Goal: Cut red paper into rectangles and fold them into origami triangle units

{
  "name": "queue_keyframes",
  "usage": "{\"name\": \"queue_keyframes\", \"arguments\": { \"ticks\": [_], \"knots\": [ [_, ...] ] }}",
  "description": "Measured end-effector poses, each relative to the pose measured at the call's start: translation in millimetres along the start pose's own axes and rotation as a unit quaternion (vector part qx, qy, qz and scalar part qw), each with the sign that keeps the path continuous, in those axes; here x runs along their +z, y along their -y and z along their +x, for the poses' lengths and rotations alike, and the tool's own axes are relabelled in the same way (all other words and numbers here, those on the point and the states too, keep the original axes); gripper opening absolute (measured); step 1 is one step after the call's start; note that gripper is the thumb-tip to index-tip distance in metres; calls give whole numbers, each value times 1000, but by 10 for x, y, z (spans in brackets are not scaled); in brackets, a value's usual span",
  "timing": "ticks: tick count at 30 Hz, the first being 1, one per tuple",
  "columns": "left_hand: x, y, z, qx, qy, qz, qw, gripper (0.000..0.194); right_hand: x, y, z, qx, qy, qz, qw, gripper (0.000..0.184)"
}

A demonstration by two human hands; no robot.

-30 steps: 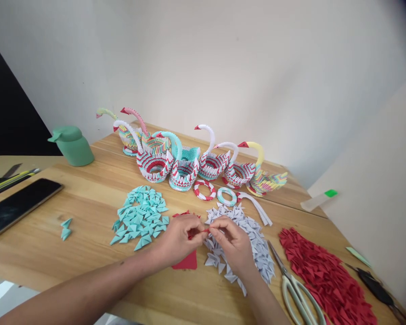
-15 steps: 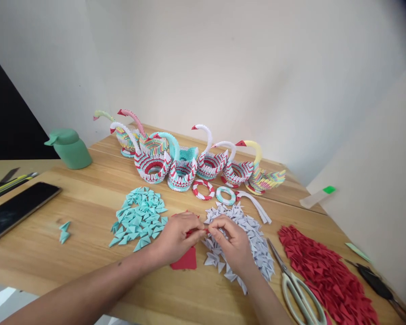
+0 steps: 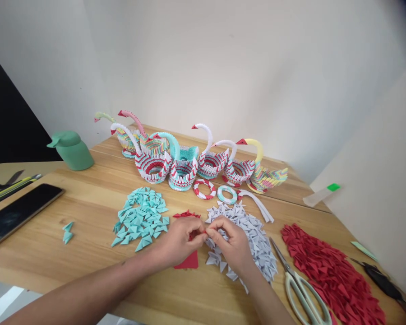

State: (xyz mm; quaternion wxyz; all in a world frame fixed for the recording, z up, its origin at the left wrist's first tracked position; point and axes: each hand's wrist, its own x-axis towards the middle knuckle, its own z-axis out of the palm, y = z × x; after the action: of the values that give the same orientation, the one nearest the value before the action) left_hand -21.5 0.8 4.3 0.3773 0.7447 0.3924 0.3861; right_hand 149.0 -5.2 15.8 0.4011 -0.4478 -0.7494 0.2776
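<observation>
Both hands meet over the wooden table (image 3: 88, 253). My left hand (image 3: 181, 239) and my right hand (image 3: 232, 241) pinch a small red folded paper piece (image 3: 203, 233) between their fingertips. Under the left hand lies a flat red paper sheet (image 3: 188, 261). Beneath the right hand spreads a pile of white folded triangles (image 3: 257, 239). A pile of teal triangles (image 3: 140, 219) lies left of the hands, and a few red triangles (image 3: 186, 214) lie just beyond them.
Several paper swans (image 3: 182, 164) stand in a row at the back, with two paper rings (image 3: 205, 189) in front. Scissors (image 3: 299, 286) and a big red triangle pile (image 3: 328, 271) lie right. A green dispenser (image 3: 71, 150), phone (image 3: 18, 212) and pens lie left.
The hands stay pinched together on the red piece, with only small finger shifts. The view has drifted slightly.
</observation>
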Motion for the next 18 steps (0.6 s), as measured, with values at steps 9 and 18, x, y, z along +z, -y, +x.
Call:
{"name": "queue_keyframes", "arguments": {
  "ticks": [9, 18],
  "knots": [
    [13, 41, -20, -32, -5, -62, 998, 23, -75, -52, 9, 51, 6, 51, 997, 18],
    [29, 57, 0, -85, 3, -121, 989, 26, -118, -39, 28, 20, 2, 42, 999, 19]
  ]
}}
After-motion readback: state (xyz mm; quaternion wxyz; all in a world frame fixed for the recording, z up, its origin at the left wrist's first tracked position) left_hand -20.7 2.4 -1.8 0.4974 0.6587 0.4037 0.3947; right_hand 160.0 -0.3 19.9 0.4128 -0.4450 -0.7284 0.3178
